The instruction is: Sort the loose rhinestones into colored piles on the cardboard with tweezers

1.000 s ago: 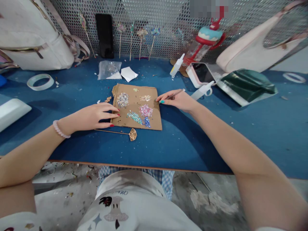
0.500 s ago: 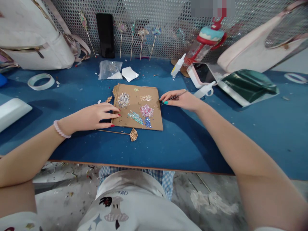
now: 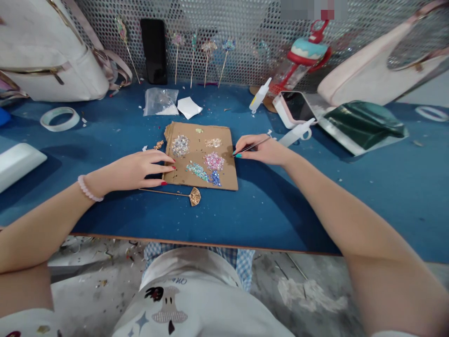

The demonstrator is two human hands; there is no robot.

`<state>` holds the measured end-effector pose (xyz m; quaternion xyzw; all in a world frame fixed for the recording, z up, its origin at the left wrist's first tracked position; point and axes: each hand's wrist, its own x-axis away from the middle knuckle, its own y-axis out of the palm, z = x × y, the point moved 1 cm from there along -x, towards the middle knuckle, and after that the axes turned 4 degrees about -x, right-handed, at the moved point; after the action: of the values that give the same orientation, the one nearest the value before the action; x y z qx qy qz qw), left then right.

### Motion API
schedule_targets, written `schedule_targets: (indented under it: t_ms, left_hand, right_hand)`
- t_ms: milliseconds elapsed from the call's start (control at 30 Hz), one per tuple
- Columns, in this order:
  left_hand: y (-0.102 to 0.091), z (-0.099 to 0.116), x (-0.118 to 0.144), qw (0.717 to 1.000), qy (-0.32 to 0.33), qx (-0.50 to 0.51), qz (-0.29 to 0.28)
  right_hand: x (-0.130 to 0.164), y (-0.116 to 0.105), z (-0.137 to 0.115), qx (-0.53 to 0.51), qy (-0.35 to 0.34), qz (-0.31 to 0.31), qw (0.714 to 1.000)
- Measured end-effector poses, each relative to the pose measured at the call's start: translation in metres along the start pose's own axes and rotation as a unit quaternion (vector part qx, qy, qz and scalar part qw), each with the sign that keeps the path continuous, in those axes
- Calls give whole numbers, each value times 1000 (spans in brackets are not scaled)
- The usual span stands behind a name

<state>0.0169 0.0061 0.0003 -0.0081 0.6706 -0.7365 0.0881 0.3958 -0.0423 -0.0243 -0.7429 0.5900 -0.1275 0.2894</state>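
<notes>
A brown cardboard sheet (image 3: pixel 226 175) lies on the blue table and carries small heaps of coloured sequins (image 3: pixel 213 161). My right hand (image 3: pixel 264 150) rests at the sheet's right edge, pinching thin metal tweezers (image 3: pixel 253 145) whose tip points toward the pink heap. My left hand (image 3: pixel 135 169) lies flat at the sheet's left edge, fingertips touching the cardboard, holding nothing. A gold hairpin with a fan-shaped head (image 3: pixel 193 196) lies just below the sheet, close to my left hand.
Behind the sheet are a plastic bag (image 3: pixel 159 101), white paper (image 3: pixel 188 107), glue bottles (image 3: pixel 258 96), a pink-cased phone (image 3: pixel 293 107) and a green pouch (image 3: pixel 361 124). Finished hairpins (image 3: pixel 206 61) stand in the mesh wall. A tape roll (image 3: pixel 59 119) and a white bag (image 3: pixel 49 51) sit left.
My right hand with the tweezers has drifted slightly right and down along the sheet's right edge. My left hand has stayed put.
</notes>
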Motion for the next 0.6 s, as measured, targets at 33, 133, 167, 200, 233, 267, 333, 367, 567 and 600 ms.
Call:
schedule_targets:
  t_ms: [33,133,167,200,233,267,333,367,567,600]
  left_hand:
    - [0,0,0,1000,1,-3,-1]
    - [1,-1,0,1000,9,-17,-1]
    - [1,-1,0,1000,11,-21,-2]
    - [2,-1,0,1000,13,-23,-3]
    - [2,-2,0,1000,15,-23,-3]
    - [2,-2,0,1000,15,-22,-3]
    - [2,-2,0,1000,13,-16,-2]
    - [2,-1,0,1000,11,-12,-1]
    - [1,-1,0,1000,-9,15,-2]
    - [1,-1,0,1000,-10,17,-3]
  right_hand:
    - [0,1,1,7,0,1,1000]
    - [-1,-3,6,24,16,50,998]
    - [0,-4,7,27,22,66,997]
    - [0,-6,8,29,25,76,996]
    - [1,-7,8,29,25,78,996]
    - [1,-7,8,28,22,73,997]
    - [2,-5,6,24,15,49,998]
    - [2,-3,5,24,15,36,999]
    - [1,-1,3,39,21,80,996]
    - [1,-1,3,38,19,84,996]
